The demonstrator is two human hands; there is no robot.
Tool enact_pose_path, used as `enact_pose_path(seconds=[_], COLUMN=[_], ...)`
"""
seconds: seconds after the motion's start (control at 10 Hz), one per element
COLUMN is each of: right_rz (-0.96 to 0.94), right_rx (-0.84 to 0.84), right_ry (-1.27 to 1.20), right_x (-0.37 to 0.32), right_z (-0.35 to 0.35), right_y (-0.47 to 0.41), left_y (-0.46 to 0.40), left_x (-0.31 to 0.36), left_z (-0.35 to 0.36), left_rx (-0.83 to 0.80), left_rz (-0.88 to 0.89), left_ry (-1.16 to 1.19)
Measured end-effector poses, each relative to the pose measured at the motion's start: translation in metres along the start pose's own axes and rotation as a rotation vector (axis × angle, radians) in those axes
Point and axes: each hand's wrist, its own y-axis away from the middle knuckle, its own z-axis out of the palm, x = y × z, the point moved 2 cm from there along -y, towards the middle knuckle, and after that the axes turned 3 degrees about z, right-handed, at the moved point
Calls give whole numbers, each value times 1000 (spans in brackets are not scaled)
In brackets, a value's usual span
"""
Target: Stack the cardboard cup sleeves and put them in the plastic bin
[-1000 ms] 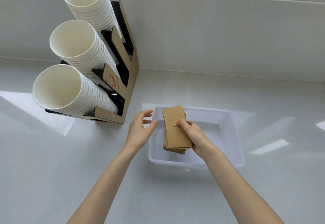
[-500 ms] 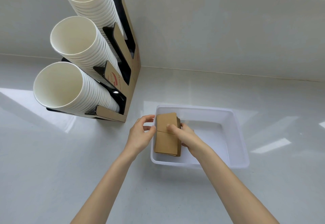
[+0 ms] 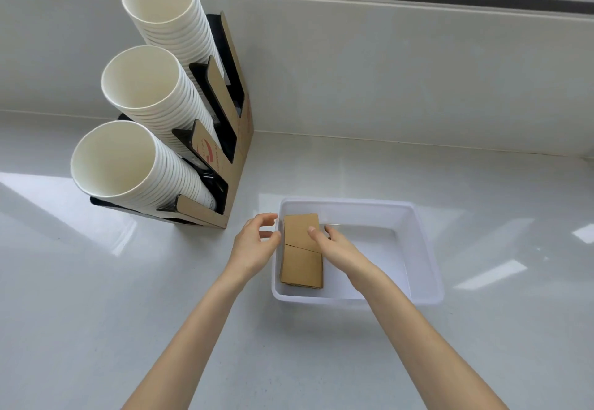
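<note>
A stack of brown cardboard cup sleeves (image 3: 302, 263) lies flat in the left end of the translucent white plastic bin (image 3: 429, 249), along its left wall. My right hand (image 3: 339, 249) reaches into the bin and grips the stack, thumb on top and fingers along its right side. My left hand (image 3: 254, 245) hovers just outside the bin's left wall with fingers apart, holding nothing, its thumb at the rim.
A cardboard and black cup dispenser (image 3: 239, 139) stands to the left behind the bin, holding three slanted stacks of white paper cups (image 3: 128, 165). The white counter ends at a low wall (image 3: 385, 72) behind, under a window frame.
My right hand has lowered the sleeve stack from above the bin down into its left end. The left hand stayed beside the bin's left wall.
</note>
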Motion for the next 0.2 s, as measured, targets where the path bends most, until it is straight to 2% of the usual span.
enact_pose_path(seconds=[0.2], right_rz=[-95], right_rx=[114], right_ry=[185], right_x=[-17], right_z=[-28], right_y=[27], left_y=[3], left_x=[27], left_z=[-7], left_rx=[4], left_rz=[114], left_ry=[-116])
